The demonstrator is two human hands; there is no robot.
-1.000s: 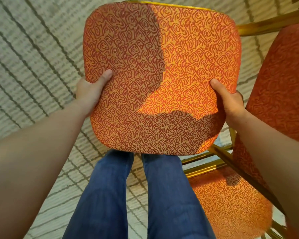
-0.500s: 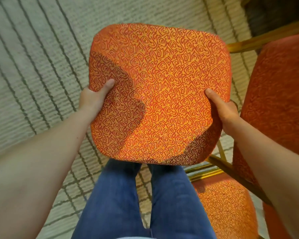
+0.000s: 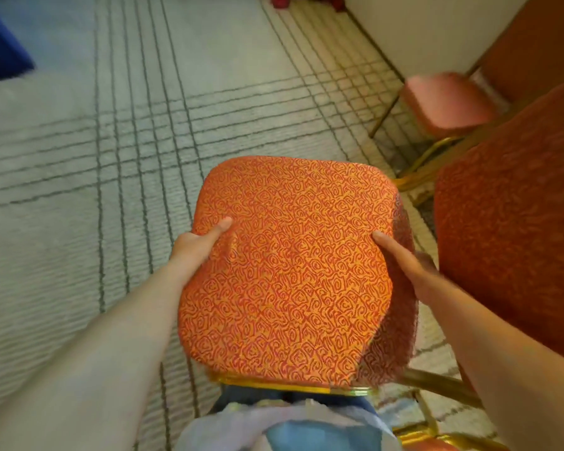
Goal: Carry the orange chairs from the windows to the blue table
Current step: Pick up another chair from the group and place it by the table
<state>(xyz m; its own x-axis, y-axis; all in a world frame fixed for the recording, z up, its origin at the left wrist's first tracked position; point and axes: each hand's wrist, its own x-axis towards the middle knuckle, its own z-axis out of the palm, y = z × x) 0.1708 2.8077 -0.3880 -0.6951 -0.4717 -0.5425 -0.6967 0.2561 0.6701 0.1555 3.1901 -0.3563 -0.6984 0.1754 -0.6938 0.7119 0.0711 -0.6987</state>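
Fingers (image 3: pixel 220 226) round chair (image 3: pixel 284 271), second chair (image 3: pixel 508 242) alongside.

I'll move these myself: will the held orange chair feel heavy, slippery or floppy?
Probably stiff: the padded panel of the orange chair holds its shape on a gold frame. Likely bulky rather than light, as left hand and right hand both grip its sides. The woven fabric should resist slipping.

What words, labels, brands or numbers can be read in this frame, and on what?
None can be read.
The orange chair gripped by the left hand and right hand bears only a swirl weave, no letters.
The carpet shows plain dark lines.
The second orange chair and the pink seat show no tag.
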